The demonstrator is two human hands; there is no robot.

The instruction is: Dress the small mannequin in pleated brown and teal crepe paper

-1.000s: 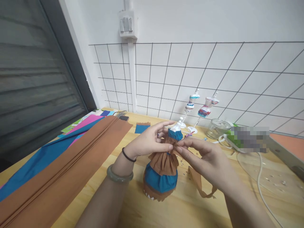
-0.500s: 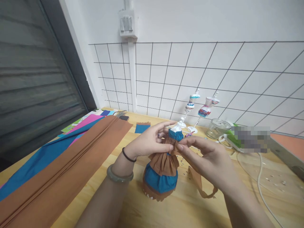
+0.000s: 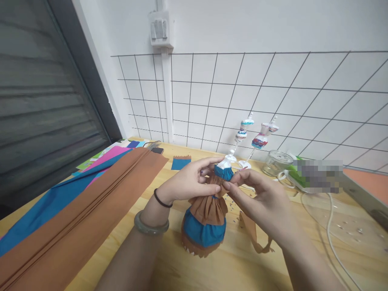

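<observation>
Head view, paper doll upright between left hand and right hand, both pinching its brown waist.

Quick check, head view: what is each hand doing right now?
Left hand: closed, pinching the brown crepe paper at the waist of the paper-dressed figure.
Right hand: closed, pinching the same brown crepe paper from the other side.

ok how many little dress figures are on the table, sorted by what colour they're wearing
brown and blue paper dress, held by left hand and right hand: 1
white, blue and red dresses on stands by the wall: 2
total: 3
</observation>
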